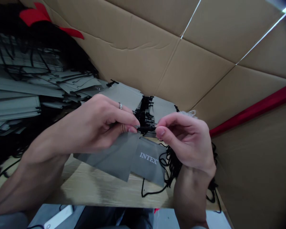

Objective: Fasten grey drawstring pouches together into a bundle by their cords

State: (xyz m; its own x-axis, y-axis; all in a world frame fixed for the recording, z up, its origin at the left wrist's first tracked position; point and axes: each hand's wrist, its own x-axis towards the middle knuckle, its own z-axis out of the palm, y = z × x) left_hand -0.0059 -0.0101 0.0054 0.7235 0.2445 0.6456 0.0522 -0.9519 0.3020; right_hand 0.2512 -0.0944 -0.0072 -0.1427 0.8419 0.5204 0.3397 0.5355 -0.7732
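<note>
My left hand (97, 124), with a ring on one finger, pinches the upper corner of a plain grey pouch (112, 156) that hangs below it. My right hand (188, 140) has thumb and forefinger closed on the end of a short black cord piece (146, 128), which spans the gap between both hands. Under them lies a grey pouch printed INTEX (147, 159), partly covered by the plain one. Black cords (173, 165) lie in a tangle beneath my right hand.
Stacked grey pouches (14, 105) with black cords fill the left side, with red strips (34, 16) on top. More pouches (163, 108) stand behind my hands against a cardboard wall (138, 47). The wooden table's edge (105, 202) is near my body.
</note>
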